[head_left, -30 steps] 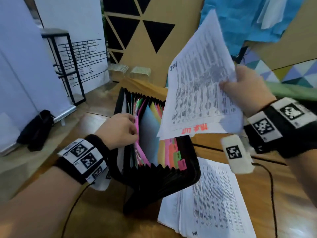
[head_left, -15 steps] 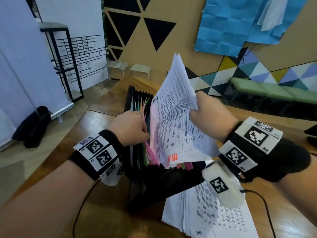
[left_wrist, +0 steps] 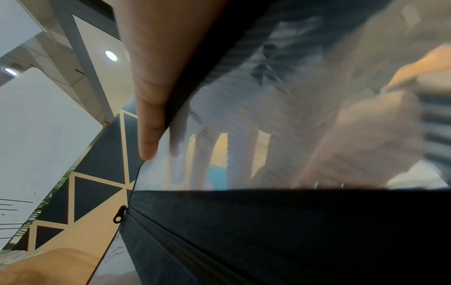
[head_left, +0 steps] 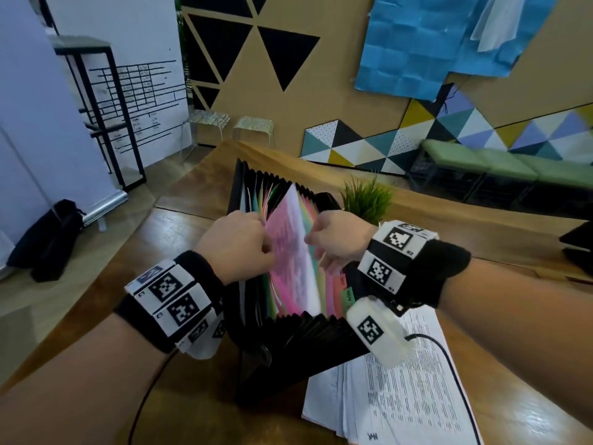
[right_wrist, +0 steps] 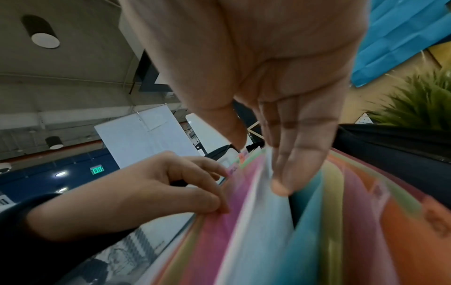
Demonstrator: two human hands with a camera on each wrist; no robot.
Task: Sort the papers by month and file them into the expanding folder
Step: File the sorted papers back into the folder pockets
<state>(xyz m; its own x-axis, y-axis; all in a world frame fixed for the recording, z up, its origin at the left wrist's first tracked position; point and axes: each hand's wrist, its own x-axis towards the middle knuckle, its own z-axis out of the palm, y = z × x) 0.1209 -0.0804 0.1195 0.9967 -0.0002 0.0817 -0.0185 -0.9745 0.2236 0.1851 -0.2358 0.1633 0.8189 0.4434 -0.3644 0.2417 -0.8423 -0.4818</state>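
Two hands work at the mouth of the black expanding folder (head_left: pixel 288 342), which stands fanned open on the counter (head_left: pixel 199 200). Left hand (head_left: pixel 236 244): grip pinching the pink divider (right_wrist: pixel 234 200) aside. Right hand (head_left: pixel 337 240): fingers (right_wrist: pixel 292 169) straight, pressing the white sheet (right_wrist: pixel 263 212) down into the pocket. Step: filing one paper, nearly seated. Next, probably: release, then draw from the remaining stack of papers (head_left: pixel 398 403) beside the folder.
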